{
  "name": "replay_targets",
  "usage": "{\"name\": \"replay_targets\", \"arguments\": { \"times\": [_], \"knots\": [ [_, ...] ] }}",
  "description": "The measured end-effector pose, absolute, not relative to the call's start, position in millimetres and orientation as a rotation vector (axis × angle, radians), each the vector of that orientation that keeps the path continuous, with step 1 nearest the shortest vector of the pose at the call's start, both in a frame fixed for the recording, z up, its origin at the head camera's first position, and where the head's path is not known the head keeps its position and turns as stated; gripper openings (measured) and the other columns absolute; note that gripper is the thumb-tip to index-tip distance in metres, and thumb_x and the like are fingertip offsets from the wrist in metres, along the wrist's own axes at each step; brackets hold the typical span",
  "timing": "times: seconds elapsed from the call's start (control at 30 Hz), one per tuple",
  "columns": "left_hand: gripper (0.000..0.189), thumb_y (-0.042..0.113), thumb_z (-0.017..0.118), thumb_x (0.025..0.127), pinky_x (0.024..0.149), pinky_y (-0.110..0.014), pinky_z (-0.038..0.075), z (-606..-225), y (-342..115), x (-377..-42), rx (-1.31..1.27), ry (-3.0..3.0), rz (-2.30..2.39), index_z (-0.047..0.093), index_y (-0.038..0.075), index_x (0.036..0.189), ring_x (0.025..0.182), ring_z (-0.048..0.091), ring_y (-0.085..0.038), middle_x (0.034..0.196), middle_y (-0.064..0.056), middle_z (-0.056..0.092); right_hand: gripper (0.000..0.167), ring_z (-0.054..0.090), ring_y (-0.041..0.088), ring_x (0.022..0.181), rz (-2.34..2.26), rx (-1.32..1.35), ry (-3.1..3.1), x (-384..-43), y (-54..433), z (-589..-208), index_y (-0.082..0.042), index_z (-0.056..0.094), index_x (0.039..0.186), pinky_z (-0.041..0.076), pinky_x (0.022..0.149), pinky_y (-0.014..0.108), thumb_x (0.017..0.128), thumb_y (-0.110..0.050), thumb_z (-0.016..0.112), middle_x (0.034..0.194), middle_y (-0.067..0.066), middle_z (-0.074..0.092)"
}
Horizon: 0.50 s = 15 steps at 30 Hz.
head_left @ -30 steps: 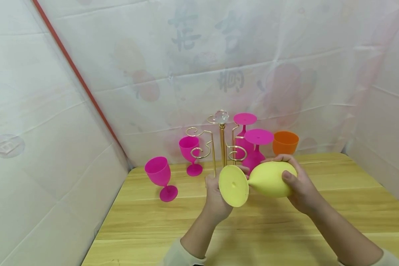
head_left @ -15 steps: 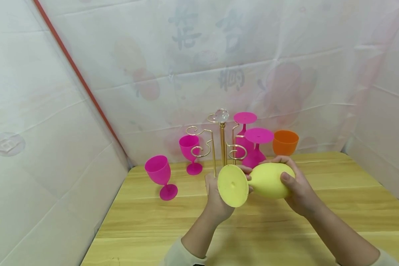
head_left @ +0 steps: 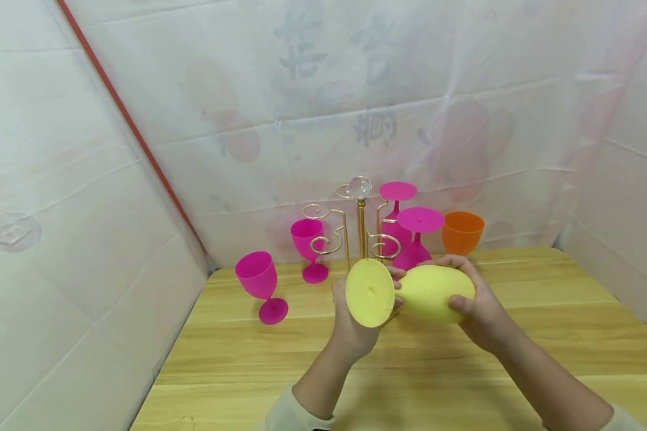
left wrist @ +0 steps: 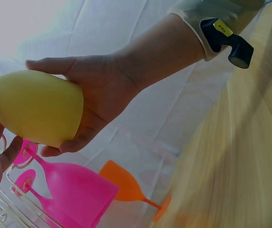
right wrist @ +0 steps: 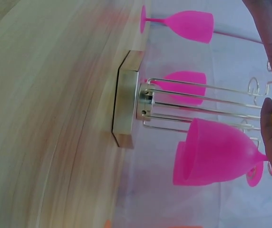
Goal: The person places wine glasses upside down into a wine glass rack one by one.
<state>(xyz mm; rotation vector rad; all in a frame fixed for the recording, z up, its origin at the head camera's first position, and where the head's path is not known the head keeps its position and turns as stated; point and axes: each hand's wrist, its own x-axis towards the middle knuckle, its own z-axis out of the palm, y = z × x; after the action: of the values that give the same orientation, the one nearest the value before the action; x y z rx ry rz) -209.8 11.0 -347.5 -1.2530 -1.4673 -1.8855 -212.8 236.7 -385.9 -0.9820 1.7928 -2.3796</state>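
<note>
A yellow plastic goblet lies on its side between the hands above the wooden table, its round foot (head_left: 370, 293) facing the head camera. My right hand (head_left: 482, 311) grips the bowl (head_left: 434, 293) at its rim end, thumb on the near side. My left hand (head_left: 353, 326) is around the stem, its palm partly behind the foot; fingertips (left wrist: 10, 154) show beside the bowl in the left wrist view. Just behind the hands stands a gold wire rack (head_left: 362, 230) with a crystal ball on top. Two magenta goblets (head_left: 420, 220) hang upside down on its right side.
Two more magenta goblets stand upright to the left, a nearer one (head_left: 257, 278) and a farther one (head_left: 305, 239). An orange goblet (head_left: 462, 232) stands at the back right. The rack's block base (right wrist: 126, 102) sits on the wooden table (head_left: 237, 371), before a white cloth backdrop.
The yellow goblet has shifted slightly left and its foot has turned and risen a little. My right hand has moved left with the bowl. The rack and other goblets stay put.
</note>
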Motion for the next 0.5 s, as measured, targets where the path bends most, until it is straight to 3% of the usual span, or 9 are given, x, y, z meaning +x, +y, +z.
{"name": "replay_targets", "arguments": {
  "times": [0.17,0.5],
  "knots": [
    [0.014,-0.006,0.071,0.083,0.085,-0.045,0.058,-346.6,8.7,-206.7,-1.222,-1.493,-1.955,0.060,-0.009,0.090,0.098,0.067,-0.028,0.093,-0.030,0.062,0.049,0.054,0.017,0.110,-2.321,-0.985,1.855,-212.3,237.1,-386.8,-0.011,0.041,0.134,0.057,0.083,0.033,0.093,-0.023,0.065,0.135,0.004,0.047],
    [0.020,0.007,0.067,0.092,0.089,-0.047,0.056,-345.6,5.1,-204.2,-1.204,-1.516,-1.978,0.057,-0.011,0.094,0.103,0.066,-0.035,0.100,-0.032,0.061,0.054,0.055,0.017,0.110,-2.278,-1.019,1.889,-212.4,235.5,-387.5,-0.007,0.041,0.138,0.058,0.081,0.037,0.091,-0.017,0.066,0.131,0.005,0.048]
  ]
}}
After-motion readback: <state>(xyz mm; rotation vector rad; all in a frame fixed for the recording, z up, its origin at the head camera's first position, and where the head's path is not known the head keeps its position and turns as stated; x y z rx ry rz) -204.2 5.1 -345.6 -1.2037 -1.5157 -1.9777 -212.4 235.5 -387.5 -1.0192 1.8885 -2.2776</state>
